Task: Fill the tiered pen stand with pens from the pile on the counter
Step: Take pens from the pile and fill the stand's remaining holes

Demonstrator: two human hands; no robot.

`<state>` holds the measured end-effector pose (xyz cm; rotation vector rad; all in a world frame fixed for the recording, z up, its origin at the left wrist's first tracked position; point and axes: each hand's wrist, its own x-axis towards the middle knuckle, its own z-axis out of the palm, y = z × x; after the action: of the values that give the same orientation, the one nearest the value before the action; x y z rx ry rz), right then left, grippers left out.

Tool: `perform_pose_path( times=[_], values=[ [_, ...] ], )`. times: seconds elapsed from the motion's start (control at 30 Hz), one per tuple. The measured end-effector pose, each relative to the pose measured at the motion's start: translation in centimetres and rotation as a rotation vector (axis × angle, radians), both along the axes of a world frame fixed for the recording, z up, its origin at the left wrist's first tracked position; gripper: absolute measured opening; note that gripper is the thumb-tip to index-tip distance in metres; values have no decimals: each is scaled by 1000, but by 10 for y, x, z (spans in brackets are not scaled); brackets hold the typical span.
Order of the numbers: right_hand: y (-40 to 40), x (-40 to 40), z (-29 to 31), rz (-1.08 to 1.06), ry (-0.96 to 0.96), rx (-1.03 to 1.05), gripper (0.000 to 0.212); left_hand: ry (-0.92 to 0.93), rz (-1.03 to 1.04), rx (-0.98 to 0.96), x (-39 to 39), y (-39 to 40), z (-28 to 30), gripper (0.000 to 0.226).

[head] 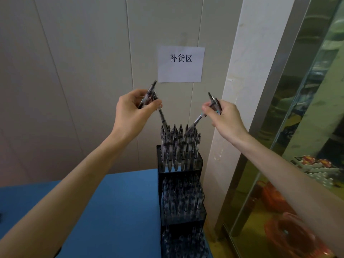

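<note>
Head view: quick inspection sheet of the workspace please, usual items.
Surface: blue counter, bare where visible; pen pile out of view.
Job's things: black tiered pen stand at counter's right edge, three tiers packed with pens.
Clutter: nothing seen.
Grippers: left hand holds several pens, one angled down to the top tier; right hand likewise.
Cables: nothing seen.
Surroundings: panelled wall, paper sign reading 补货区, white pillar, glass display case on the right.
</note>
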<state>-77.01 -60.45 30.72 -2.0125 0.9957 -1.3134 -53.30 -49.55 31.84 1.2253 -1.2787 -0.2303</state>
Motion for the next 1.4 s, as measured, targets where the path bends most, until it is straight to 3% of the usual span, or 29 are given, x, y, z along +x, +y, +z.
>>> perform_pose_path(
  times=[0.3, 0.47, 0.7, 0.8, 0.97, 1.27, 1.4],
  values=[
    [2, 6, -12, 7, 272, -196, 18, -109, -33, -6, -15, -24, 7, 16],
    [-3, 6, -20, 20, 396, -164, 32, -275, -28, 53, -28, -42, -3, 24],
    [1, 12, -27, 24, 420, -132, 25, -485, 4, 210, -29, -51, -25, 21],
    [5, 12, -23, 18, 368, -144, 23, -452, -20, 240, -26, -53, -32, 21],
    [2, 16, -25, 7, 444, -215, 11, -370, -61, 260, -22, -57, -35, 22],
    [-6, 13, -25, 76, 401, -99, 10, -517, -36, 281, -24, -56, -34, 14],
    [-7, 12, -23, 77, 360, -69, 9, -433, -93, 355, -26, -60, -26, 15]
  ],
)
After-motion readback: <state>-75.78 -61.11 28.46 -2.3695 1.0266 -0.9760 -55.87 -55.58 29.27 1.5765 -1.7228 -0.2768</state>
